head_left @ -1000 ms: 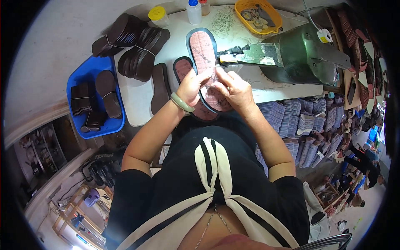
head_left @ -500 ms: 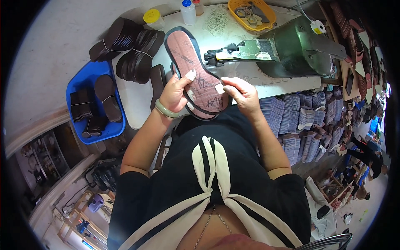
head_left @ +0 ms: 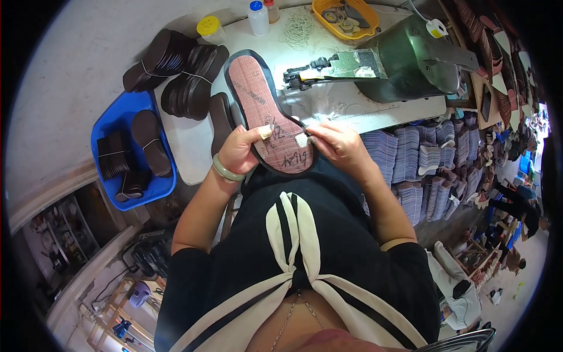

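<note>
A shoe sole (head_left: 253, 85) with a pinkish, handwritten face and a dark rim is held up in front of me, between my body and the sewing machine. My left hand (head_left: 236, 155) grips its left edge near the wide lower end, thumb across the face. A pale wrap covers that thumb's tip. On the opposite edge my right hand (head_left: 340, 145) pinches the rim, with a small white patch at its fingertips. The fingers behind the sole are hidden. Just beyond it is the green sewing machine (head_left: 404, 64), its narrow arm pointing toward the sole.
Dark soles (head_left: 190, 88) lie in tied bundles on the white table (head_left: 190, 149). A blue bin (head_left: 146, 196) holds more bundles. At the back are a yellow basket (head_left: 346, 29), a white bottle (head_left: 258, 23) and tangled cord (head_left: 297, 30). Striped stacks (head_left: 404, 152) stand at right.
The sole's top end has dropped slightly and moved left. A second sole layer that showed behind its edges is no longer visible. My right fingers have shifted along the rim.
</note>
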`<state>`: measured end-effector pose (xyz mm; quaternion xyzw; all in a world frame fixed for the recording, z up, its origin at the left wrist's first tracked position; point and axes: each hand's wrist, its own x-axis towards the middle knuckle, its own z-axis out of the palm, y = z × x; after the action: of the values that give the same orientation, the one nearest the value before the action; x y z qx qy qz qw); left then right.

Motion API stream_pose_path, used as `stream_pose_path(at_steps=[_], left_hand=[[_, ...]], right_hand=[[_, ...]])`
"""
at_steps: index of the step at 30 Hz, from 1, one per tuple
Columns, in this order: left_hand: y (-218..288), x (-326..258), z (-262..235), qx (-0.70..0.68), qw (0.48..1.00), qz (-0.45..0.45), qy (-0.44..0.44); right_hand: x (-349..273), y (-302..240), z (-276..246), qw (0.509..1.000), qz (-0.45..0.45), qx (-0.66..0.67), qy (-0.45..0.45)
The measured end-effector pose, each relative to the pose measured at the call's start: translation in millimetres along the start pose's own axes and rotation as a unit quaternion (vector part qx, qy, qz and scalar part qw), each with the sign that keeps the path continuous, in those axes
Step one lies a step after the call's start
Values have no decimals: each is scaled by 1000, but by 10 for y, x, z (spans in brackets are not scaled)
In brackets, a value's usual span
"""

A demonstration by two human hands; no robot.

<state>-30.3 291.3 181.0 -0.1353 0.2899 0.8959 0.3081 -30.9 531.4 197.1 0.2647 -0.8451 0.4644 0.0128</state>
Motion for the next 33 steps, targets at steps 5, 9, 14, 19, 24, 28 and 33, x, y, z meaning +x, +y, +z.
stream_pose_path(at_steps=[5,9,14,19,24,28,33], left_hand=[[-36,-35,21,6,1000,2,-6],[-54,-75,130,9,1000,0,-5],[-72,-120,200,50,999,4,5],[-131,-109,119,42,999,-5,18],[-153,-154,180,63,998,-4,29],[-154,-182,276,71,997,0,25],[-214,-195,201,95,996,1,5]], right_hand=[[-66,-166,-82,995,-29,-97,-19],[-147,-187,-35,990,-25,-139,-23],[-340,69,210,863,379,333,-17],[-450,84,314,830,388,401,4],[-298,-139,118,983,167,69,13],[-280,-103,112,994,105,12,22],[-258,-177,159,984,73,-163,18]])
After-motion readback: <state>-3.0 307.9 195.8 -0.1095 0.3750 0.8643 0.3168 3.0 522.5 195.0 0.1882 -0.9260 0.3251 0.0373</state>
